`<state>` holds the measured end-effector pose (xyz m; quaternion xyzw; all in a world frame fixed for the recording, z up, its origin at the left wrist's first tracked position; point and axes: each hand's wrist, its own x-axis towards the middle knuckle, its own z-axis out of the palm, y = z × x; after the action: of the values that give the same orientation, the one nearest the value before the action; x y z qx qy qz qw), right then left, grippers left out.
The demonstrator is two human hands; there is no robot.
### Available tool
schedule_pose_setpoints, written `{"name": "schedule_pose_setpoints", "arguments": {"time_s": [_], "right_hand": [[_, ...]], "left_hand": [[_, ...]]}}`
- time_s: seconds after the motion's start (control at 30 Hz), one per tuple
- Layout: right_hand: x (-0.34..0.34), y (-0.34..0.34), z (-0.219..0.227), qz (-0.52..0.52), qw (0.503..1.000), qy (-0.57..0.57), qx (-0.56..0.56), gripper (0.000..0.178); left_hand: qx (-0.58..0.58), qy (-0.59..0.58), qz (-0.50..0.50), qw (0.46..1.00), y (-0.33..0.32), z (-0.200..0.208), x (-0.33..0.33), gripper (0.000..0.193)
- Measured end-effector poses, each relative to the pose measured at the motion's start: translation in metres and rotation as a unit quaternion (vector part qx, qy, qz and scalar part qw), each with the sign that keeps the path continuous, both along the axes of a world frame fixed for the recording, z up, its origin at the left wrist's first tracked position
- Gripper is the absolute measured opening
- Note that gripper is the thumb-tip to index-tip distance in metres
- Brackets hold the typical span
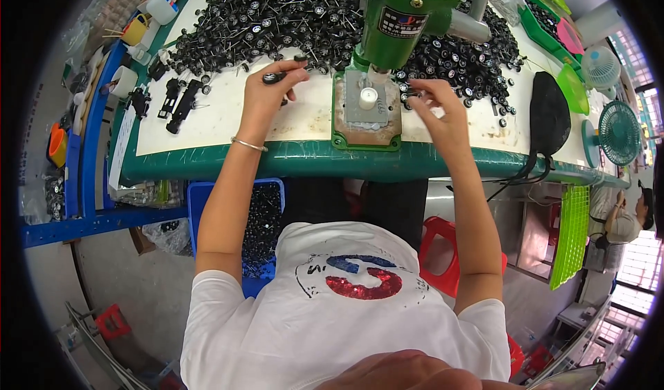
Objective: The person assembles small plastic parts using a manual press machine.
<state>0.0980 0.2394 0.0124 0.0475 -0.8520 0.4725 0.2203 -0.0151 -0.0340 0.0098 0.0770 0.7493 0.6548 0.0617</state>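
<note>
My left hand (266, 96) is closed on small black toy wheels (273, 78), which show between and beside its fingers, over the white tabletop left of the press. To the right of the press, my right hand (443, 110) pinches a small black wheel (414, 93), partly covered by the fingertips, at the edge of a wheel heap (456, 65). Between the hands stands a green bench press (398, 27). A white round holder (368, 98) sits on its metal base plate (389, 128), under the ram. A larger pile of black wheels, many with thin metal axles (277, 16), spreads behind my left hand.
Black toy car chassis (185, 106) lie at the left of the table. A black cloth bag (550, 113) with straps rests at the right edge. Below, a blue bin (197, 200) holds small black parts near a red stool (440, 252). A person (626, 220) is at far right.
</note>
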Motion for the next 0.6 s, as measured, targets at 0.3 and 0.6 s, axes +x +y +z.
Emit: {"name": "schedule_pose_setpoints", "arguments": {"time_s": [0.3,0.6], "right_hand": [[-0.017,-0.048,-0.007,0.077,0.994,-0.048,-0.065,0.027],[-0.018,-0.041,-0.012,0.074,0.991,-0.063,-0.096,0.047]], "left_hand": [[0.124,-0.036,-0.071,0.989,0.027,0.012,0.033,0.017],[0.089,-0.026,-0.130,0.987,0.043,0.019,0.041,0.017]]}}
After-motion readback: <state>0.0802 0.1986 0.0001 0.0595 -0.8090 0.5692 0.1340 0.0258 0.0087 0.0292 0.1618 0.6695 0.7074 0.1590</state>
